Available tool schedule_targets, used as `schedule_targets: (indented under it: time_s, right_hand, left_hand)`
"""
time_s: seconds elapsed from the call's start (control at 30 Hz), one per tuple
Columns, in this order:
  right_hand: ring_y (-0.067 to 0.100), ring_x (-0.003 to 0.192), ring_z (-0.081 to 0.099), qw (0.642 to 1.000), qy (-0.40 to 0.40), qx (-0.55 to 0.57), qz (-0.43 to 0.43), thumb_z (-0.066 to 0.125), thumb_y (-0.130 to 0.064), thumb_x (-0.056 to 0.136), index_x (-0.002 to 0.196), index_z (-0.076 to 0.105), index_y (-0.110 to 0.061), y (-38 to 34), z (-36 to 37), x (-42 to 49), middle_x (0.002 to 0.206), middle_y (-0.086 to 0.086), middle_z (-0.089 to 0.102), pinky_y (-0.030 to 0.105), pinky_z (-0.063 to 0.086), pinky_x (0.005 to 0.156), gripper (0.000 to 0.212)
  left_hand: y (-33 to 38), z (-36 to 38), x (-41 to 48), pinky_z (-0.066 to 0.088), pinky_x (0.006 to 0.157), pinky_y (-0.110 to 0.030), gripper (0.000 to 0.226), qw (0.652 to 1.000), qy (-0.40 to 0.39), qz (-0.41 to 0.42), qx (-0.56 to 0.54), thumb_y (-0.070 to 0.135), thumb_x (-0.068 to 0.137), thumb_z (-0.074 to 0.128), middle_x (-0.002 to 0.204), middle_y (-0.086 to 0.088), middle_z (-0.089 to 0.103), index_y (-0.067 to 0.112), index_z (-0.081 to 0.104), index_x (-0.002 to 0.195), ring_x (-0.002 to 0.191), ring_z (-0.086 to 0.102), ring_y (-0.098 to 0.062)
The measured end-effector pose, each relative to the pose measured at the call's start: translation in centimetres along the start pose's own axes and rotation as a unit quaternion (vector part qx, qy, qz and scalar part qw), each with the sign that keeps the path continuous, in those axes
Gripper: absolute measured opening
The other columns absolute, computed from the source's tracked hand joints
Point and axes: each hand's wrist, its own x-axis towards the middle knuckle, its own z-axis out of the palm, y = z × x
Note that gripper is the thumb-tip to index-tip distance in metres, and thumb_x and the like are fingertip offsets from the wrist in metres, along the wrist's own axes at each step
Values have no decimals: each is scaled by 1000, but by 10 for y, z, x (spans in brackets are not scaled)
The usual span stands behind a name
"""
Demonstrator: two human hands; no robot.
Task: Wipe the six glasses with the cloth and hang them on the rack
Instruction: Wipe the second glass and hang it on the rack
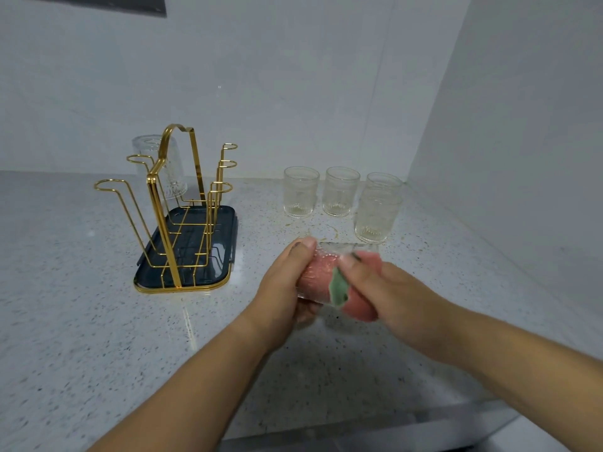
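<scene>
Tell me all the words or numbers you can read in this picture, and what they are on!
There are none to read.
The glasses, the gold rack and its dark tray carry no lettering.
The pink cloth has a green tag, but it shows no print that can be made out.
The dark panel on the wall is blank.
</scene>
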Motion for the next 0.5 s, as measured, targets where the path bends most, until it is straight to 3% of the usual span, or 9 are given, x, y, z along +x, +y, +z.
schedule_targets:
  time_s: [0.07, 0.13, 0.17, 0.2, 0.23, 0.3, 0.37, 0.43, 0.5]
  right_hand:
    - [-4, 70, 59, 974, -48, -207, -79, 40, -48, 104, 74, 62, -27, 7, -2, -2, 64, -15, 60, 26, 49, 88, 42]
    - [-2, 75, 42, 841, -38, -498, -208, 40, -44, 103, 72, 48, -34, 14, -12, 4, 61, -23, 38, 42, 41, 109, 34]
    - [-1, 78, 39, 778, -23, -576, -249, 45, -43, 102, 73, 38, -36, 15, -16, 7, 64, -25, 28, 52, 37, 116, 30]
    - [2, 80, 42, 742, -11, -614, -268, 51, -42, 100, 74, 31, -38, 15, -20, 10, 67, -24, 22, 59, 35, 117, 32]
    - [1, 85, 46, 729, -11, -625, -278, 57, -39, 98, 74, 32, -37, 15, -24, 11, 67, -23, 20, 63, 34, 117, 35]
    - [-13, 95, 46, 771, -41, -581, -260, 54, -33, 102, 81, 56, -40, 11, -27, 13, 67, -30, 37, 52, 25, 125, 22]
    - [-24, 85, 50, 880, -41, -436, -183, 43, -31, 108, 108, 69, -38, 5, -25, 10, 74, -43, 54, 30, 32, 115, 27]
    - [-17, 75, 62, 983, 12, -172, -58, 41, -35, 108, 100, 73, -28, -3, -19, 8, 72, -38, 66, 22, 49, 92, 34]
    - [1, 95, 74, 998, 43, 47, 24, 45, -38, 106, 106, 74, -22, -6, -16, 11, 97, -14, 80, 24, 53, 97, 33]
  left_hand:
    - [3, -1, -1, 30, 39, -14, 60, 998, -11, -52, -23, 74, 76, 60, 54, -2, 49, 14, 57, 75, 35, 42, -10]
    - [5, -3, 0, 20, 38, -13, 56, 995, -27, -83, -37, 71, 80, 63, 50, -2, 46, 17, 59, 69, 32, 36, -11]
    - [6, -2, 0, 16, 38, -14, 56, 994, -36, -92, -36, 71, 80, 63, 49, -2, 45, 16, 60, 69, 33, 36, -11]
    - [7, -3, 1, 16, 38, -15, 57, 993, -45, -100, -37, 71, 79, 61, 50, -2, 46, 15, 62, 73, 33, 37, -12]
    - [8, -4, 0, 18, 37, -15, 60, 992, -57, -105, -46, 72, 80, 58, 52, -3, 47, 13, 64, 80, 34, 39, -11]
    - [11, -5, 1, 27, 35, -14, 71, 986, -103, -96, -84, 76, 86, 53, 61, -6, 50, 9, 69, 103, 36, 44, -10]
    - [10, -5, 1, 38, 36, -18, 80, 982, -148, -64, -96, 78, 89, 49, 68, -9, 55, 7, 68, 120, 42, 51, -10]
    - [6, -3, 1, 45, 39, -23, 82, 990, -130, -21, -43, 75, 88, 54, 66, -4, 63, 4, 63, 128, 47, 55, -12]
    - [2, 0, 0, 45, 43, -28, 73, 996, -72, 33, 31, 71, 81, 62, 61, 4, 62, 13, 57, 126, 47, 54, -14]
